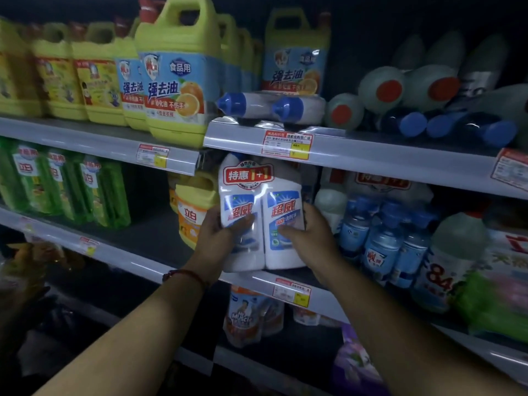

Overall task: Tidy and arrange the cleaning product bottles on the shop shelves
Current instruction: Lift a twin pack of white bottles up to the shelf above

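A shrink-wrapped twin pack of white toilet-cleaner bottles with blue labels and a red "1+1" sticker stands upright at the front edge of the middle shelf. My left hand grips its left side, thumb across the front of the left bottle. My right hand grips its right side, thumb on the front of the right bottle. The pack's caps are hidden behind the price rail of the upper shelf.
Yellow detergent jugs fill the upper shelf, with lying blue-capped bottles and red-capped bottles to their right. A yellow jug stands left of the pack, blue bottles right. Green bottles sit far left. Refill pouches hang below.
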Motion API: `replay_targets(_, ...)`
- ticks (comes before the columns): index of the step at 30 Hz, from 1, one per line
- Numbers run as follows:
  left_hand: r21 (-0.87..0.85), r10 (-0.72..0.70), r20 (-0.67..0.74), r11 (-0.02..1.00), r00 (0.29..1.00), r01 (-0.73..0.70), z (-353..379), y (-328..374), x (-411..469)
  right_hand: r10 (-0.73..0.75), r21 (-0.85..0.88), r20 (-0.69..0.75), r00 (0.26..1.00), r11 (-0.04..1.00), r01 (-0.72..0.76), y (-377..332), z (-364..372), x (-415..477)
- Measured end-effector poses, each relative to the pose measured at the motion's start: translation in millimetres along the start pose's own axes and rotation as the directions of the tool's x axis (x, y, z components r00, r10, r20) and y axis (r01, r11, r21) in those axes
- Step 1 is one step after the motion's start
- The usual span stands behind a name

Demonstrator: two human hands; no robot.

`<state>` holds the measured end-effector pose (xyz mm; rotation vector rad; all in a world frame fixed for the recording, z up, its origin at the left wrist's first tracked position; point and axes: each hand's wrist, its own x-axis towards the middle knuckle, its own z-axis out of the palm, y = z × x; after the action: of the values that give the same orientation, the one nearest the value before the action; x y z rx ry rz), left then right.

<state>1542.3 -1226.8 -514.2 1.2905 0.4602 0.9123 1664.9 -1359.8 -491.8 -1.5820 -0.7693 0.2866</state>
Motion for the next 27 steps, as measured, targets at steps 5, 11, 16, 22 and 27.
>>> replay_targets(5, 0.026, 0.026, 0.072, 0.999, 0.997, -0.028, 0, 2, 16, -0.030, -0.045, -0.080, 0.996, 0.999, 0.027, 13, 5, 12)
replay_targets(11, 0.165, 0.027, 0.211, 0.984, 0.977, -0.063, -3, 22, 36, -0.080, -0.089, -0.181, 0.980, 0.994, 0.065, 25, 16, 15)
replay_targets(16, 0.169, 0.093, 0.193, 0.977, 0.977, -0.126, -1, 14, 48, -0.145, -0.148, -0.190, 0.971, 0.982, 0.117, 29, 21, 12)
replay_targets(22, 0.138, 0.327, 0.035, 0.934, 0.944, -0.329, 10, -38, 36, -0.188, -0.307, -0.133, 0.973, 0.941, 0.140, 46, 36, 19)
replay_targets(27, 0.278, 0.371, 0.102, 0.880, 0.923, -0.384, 12, -47, 43, -0.157, -0.433, -0.089, 0.984, 0.895, 0.104, 62, 39, 2)
